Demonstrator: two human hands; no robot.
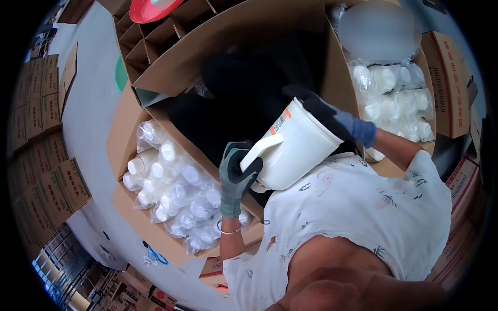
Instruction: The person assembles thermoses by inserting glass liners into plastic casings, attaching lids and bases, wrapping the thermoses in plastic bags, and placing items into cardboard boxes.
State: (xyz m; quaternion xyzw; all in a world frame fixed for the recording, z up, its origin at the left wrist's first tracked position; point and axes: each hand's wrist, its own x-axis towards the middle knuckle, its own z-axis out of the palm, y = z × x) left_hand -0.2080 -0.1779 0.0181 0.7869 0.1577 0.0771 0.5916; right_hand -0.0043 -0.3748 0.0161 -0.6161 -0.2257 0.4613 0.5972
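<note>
A white plastic jug point(298, 155) with a side handle and an orange-marked label lies tilted in front of my chest. My left hand point(239, 173), in a grey-and-black glove, is closed around the jug's handle. At the wide upper-right end, my right hand point(332, 114), gloved in black and blue-grey, grips the rim. Its fingertips are partly hidden against the dark background. Below the jug's left end a small round part shows, too little to identify.
An open carton point(155, 122) of white bottles in clear plastic bags point(179, 181) stands at left. Another carton point(428, 98) holds more bagged bottles point(389, 103) at right. A divided carton point(181, 62) with a red dish point(150, 10) is ahead. Stacked boxes point(44, 192) line the left.
</note>
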